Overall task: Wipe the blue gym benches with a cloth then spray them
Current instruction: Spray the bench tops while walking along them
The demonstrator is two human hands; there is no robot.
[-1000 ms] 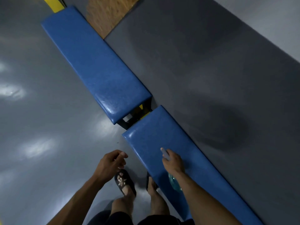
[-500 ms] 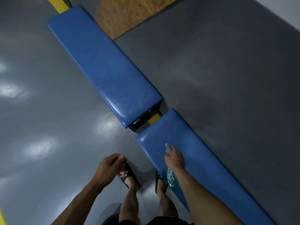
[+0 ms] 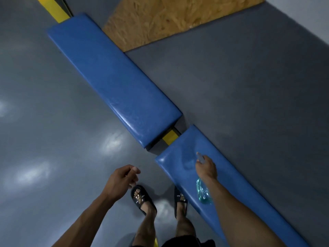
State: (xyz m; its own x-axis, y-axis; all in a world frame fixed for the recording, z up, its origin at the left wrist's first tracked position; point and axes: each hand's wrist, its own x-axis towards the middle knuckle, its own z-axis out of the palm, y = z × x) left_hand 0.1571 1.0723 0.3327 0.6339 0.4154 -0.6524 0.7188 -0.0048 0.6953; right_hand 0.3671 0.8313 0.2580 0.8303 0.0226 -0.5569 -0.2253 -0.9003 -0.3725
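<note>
Gripping the spray bottle point(image 3: 203, 191) in my right hand point(image 3: 206, 167), I hold it over the near blue bench pad point(image 3: 236, 186), with my fingers curled round its neck and its pale nozzle poking out ahead of my knuckles towards the pad's front end. Its clear body, with bluish-green liquid inside, hangs below my wrist against the pad's near edge. A faint misty patch lies on the vinyl just ahead of the nozzle.

My left hand point(image 3: 122, 180) hovers off to the side over the grey floor point(image 3: 53, 122), fingers loosely curled with the thumb near the fingertips; I cannot tell whether anything is pinched between them, and I see no cloth in it.

A far blue bench pad point(image 3: 114, 81) runs away from me in line with the near one, parted from it by a narrow gap where a yellow frame bar point(image 3: 170, 136) shows. More yellow frame point(image 3: 53, 8) sticks out past its far end. Beyond the pads on the right lies a dark grey mat point(image 3: 240, 86), and a sheet of chipboard point(image 3: 169, 16) lies further off. My feet in black slide sandals point(image 3: 142, 197) stand on the floor just beside the near pad.
</note>
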